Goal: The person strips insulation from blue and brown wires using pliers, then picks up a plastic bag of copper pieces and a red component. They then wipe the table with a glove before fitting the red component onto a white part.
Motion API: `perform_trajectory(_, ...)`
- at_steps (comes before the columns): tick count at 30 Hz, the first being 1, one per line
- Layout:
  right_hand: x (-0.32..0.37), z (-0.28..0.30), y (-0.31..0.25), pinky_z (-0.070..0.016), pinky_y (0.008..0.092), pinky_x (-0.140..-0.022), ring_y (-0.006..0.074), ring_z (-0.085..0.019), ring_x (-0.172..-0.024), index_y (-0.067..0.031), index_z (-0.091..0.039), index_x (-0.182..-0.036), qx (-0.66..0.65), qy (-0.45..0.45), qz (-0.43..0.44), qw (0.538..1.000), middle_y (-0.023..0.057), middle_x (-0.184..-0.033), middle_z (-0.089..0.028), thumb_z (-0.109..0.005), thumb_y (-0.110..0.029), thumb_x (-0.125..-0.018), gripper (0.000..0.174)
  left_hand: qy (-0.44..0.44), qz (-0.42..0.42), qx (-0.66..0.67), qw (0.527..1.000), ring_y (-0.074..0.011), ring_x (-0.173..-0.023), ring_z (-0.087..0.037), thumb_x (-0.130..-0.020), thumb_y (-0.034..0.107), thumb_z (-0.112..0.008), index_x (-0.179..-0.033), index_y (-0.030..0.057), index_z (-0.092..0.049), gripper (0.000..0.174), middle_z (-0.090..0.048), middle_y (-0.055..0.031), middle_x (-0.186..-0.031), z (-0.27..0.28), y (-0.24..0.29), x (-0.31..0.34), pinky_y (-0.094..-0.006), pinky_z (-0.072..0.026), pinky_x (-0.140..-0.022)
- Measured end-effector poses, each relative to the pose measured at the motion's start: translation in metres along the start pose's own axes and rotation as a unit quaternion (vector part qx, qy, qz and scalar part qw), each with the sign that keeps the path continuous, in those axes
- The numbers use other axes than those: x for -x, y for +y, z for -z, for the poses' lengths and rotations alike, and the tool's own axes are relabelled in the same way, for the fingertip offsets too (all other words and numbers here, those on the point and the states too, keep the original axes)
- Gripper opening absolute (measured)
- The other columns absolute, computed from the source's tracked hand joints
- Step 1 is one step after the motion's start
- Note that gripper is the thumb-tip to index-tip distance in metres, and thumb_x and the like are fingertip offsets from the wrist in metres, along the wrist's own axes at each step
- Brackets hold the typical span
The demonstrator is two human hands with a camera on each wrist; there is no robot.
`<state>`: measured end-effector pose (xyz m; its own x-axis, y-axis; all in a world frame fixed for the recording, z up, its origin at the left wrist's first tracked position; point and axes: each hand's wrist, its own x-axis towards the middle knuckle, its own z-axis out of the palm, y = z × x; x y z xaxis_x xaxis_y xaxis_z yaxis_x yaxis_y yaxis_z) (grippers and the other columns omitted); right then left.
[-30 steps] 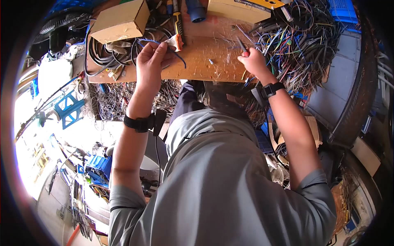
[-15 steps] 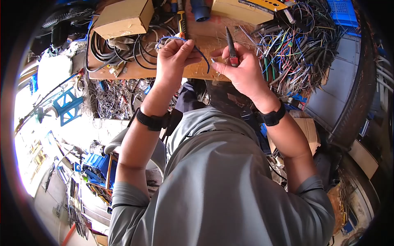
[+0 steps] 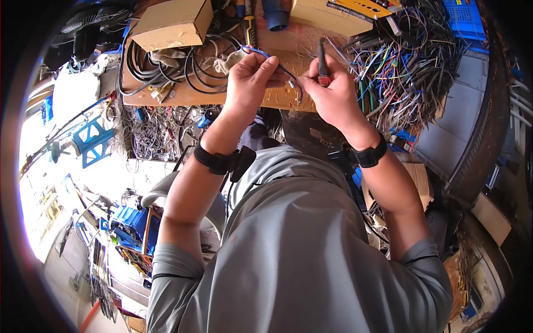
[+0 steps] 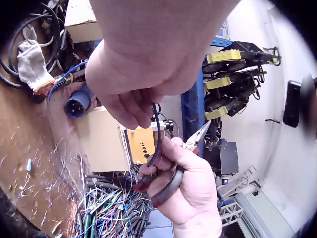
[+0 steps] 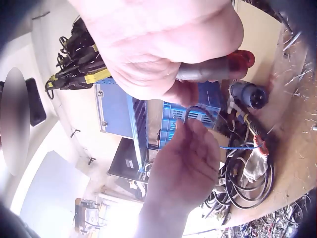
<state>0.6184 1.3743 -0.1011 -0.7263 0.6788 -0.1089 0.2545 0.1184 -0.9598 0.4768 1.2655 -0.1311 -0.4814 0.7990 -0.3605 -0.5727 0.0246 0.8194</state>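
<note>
My left hand (image 3: 250, 80) pinches a thin blue wire (image 4: 159, 131) between thumb and fingers above the front of the workbench (image 3: 283, 47). One length of the wire sticks out past the left of the hand, and the other bends down toward my right hand (image 3: 336, 94). That right hand grips long-nose pliers (image 3: 322, 60) with red and dark grips, their nose pointing away from the body. In the left wrist view, the pliers' handles (image 4: 168, 188) lie across the right palm. The right thumb and fingertips are right at the wire's hanging end.
At the back left stands a cardboard box (image 3: 172, 28) beside coiled black cable (image 3: 133, 72). A work glove (image 4: 32, 64) lies near a yellow-and-black handled tool (image 3: 250, 33) and a blue industrial plug (image 3: 275, 16). Cut wires (image 3: 411, 66) are heaped on the right.
Both hands have come together in front of the body, the left moving right with the wire. The right hand has moved left with the pliers, its fingertips now at the wire's end.
</note>
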Motion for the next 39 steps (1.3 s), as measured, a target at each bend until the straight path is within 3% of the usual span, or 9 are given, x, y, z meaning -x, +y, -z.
perform_trajectory(3,0.003,0.002,-0.002,-0.0433,0.0223,-0.057,0.0042,-0.05,-0.063,-0.0057,-0.052,-0.086,-0.087,0.039,-0.009,0.995,-0.0039,-0.07,-0.052,-0.068,0.0,-0.083,0.018,0.023,-0.009,0.002,1.0,-0.0158,-0.073,-0.069,-0.096,0.017,-0.059,-0.086,0.0018,-0.058,0.018,-0.067,-0.0078,-0.081,0.001,-0.001,-0.001,-0.0291,-0.0584,-0.068)
perform_trajectory(9,0.006,0.024,0.003,-0.0432,0.0217,-0.057,0.0036,-0.05,-0.063,-0.0058,-0.052,-0.086,-0.051,0.028,-0.024,0.998,-0.0041,-0.071,-0.052,-0.069,0.0,-0.082,0.018,0.106,-0.03,0.007,0.994,-0.0134,-0.07,-0.067,-0.095,0.017,-0.06,-0.086,0.0024,-0.06,0.017,-0.067,-0.0063,-0.078,0.008,0.004,-0.007,-0.0267,-0.0577,-0.066)
perform_trajectory(13,0.002,0.03,0.005,-0.0435,0.0219,-0.058,0.0041,-0.05,-0.063,-0.0062,-0.052,-0.084,-0.017,0.025,-0.048,0.998,-0.003,-0.07,-0.055,-0.07,-0.001,-0.081,0.019,0.108,-0.043,0.004,0.993,-0.0135,-0.071,-0.067,-0.095,0.016,-0.06,-0.087,0.0018,-0.06,0.017,-0.067,-0.0064,-0.078,0.011,0.007,-0.008,-0.0266,-0.0576,-0.066)
perform_trajectory(15,-0.001,0.028,0.002,-0.0442,0.0221,-0.058,0.0045,-0.051,-0.064,-0.0063,-0.052,-0.083,-0.026,0.029,-0.035,0.999,-0.0019,-0.071,-0.057,-0.071,-0.002,-0.081,0.019,0.047,-0.035,-0.028,0.998,-0.0128,-0.072,-0.067,-0.096,0.015,-0.06,-0.088,0.0005,-0.06,0.017,-0.067,-0.0069,-0.079,0.008,0.007,-0.007,-0.0265,-0.0574,-0.067)
perform_trajectory(18,-0.01,0.014,-0.013,-0.0498,0.024,-0.064,0.0071,-0.059,-0.07,-0.005,-0.053,-0.082,-0.081,0.011,-0.019,0.996,0.0037,-0.08,-0.067,-0.073,-0.004,-0.08,0.021,0.02,-0.044,-0.057,0.997,-0.012,-0.073,-0.067,-0.096,0.014,-0.06,-0.087,-0.0004,-0.06,0.017,-0.067,-0.007,-0.079,-0.004,0.004,-0.003,-0.0262,-0.057,-0.068)
perform_trajectory(20,-0.015,0.008,-0.02,-0.051,0.025,-0.066,0.0084,-0.061,-0.071,-0.0045,-0.053,-0.081,-0.013,0.017,-0.024,0.999,0.0041,-0.078,-0.066,-0.073,-0.004,-0.08,0.021,0.016,-0.046,-0.055,0.997,-0.0112,-0.072,-0.066,-0.095,0.014,-0.061,-0.086,-0.0009,-0.06,0.017,-0.067,-0.0064,-0.078,-0.009,0.005,-0.002,-0.0256,-0.0566,-0.068)
perform_trajectory(27,-0.02,0.0,-0.01,-0.0497,0.0257,-0.063,0.0094,-0.057,-0.066,-0.0042,-0.054,-0.082,-0.05,0.012,0.006,0.999,0.003,-0.074,-0.064,-0.074,-0.006,-0.079,0.02,0.002,-0.056,-0.065,0.996,-0.0098,-0.072,-0.066,-0.094,0.014,-0.063,-0.088,-0.0009,-0.061,0.016,-0.067,-0.0047,-0.078,-0.012,0.002,-0.002,-0.0242,-0.056,-0.067)
perform_trajectory(32,-0.021,0.002,-0.007,-0.0453,0.0254,-0.057,0.0081,-0.053,-0.062,-0.0056,-0.055,-0.082,0.051,0.004,-0.017,0.999,0.0004,-0.069,-0.058,-0.07,-0.006,-0.081,0.015,0.008,-0.055,-0.076,0.996,-0.0094,-0.071,-0.065,-0.094,0.015,-0.064,-0.088,-0.0009,-0.062,0.017,-0.067,-0.0046,-0.078,-0.014,-0.002,-0.001,-0.0244,-0.0561,-0.066)
perform_trajectory(39,-0.011,0.022,0.0,-0.0397,0.0239,-0.053,0.0046,-0.047,-0.06,-0.0066,-0.052,-0.08,-0.019,-0.013,-0.023,0.999,-0.0036,-0.067,-0.051,-0.066,-0.003,-0.083,0.016,0.046,-0.043,-0.032,0.998,-0.0123,-0.07,-0.066,-0.095,0.016,-0.061,-0.086,0.0003,-0.061,0.018,-0.068,-0.0068,-0.078,-0.015,0.004,-0.007,-0.0259,-0.0565,-0.065)
